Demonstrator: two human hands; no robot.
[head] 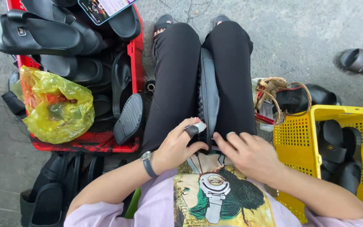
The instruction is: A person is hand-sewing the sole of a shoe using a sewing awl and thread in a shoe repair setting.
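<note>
Person in tight black trousers (pixel 177 80), black open-toed sandals (pixel 163 22), a pale lilac T-shirt (pixel 156 208) with short sleeves and a big yellow and green picture on the front, a dark wristwatch (pixel 147 162) on the left wrist, a grey cover on one left fingertip (pixel 199 126)

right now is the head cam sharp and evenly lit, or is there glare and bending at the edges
Head view: soft, even daylight with no hard shadows; both hands, left and right, and the black sandal between the knees are sharp; glare on the yellow plastic bag; wide-angle bending curves the yellow crate rim.
</note>
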